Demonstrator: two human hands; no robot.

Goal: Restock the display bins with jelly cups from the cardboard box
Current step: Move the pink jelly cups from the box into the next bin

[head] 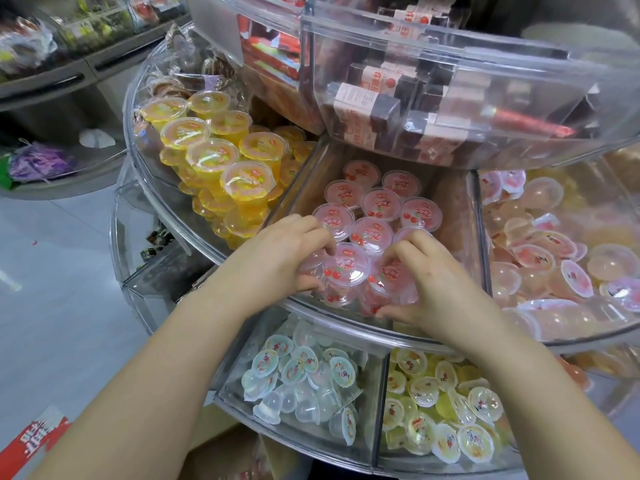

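Tiered round display, both hands in the middle tier's centre bin.

Centre bin (460,216) holds upright cherry jelly cups (372,233) in rows; left hand (277,258) and right hand (436,282) sit at its front edge, fingers curled round the nearest cups, left hand at the left wall, right hand toward the right. Left neighbour bin (138,140): stacked orange cups (213,157). Right neighbour bin (485,237): loose small cups (540,251), tumbled. Upper tier (450,46) overhangs behind and above, holding boxed bars (367,109). Lower tier below the hands: two bins side by side, left mini cups (304,375), right mini cups (446,403). Cardboard box (221,445) sits below, near the lower tier's front.
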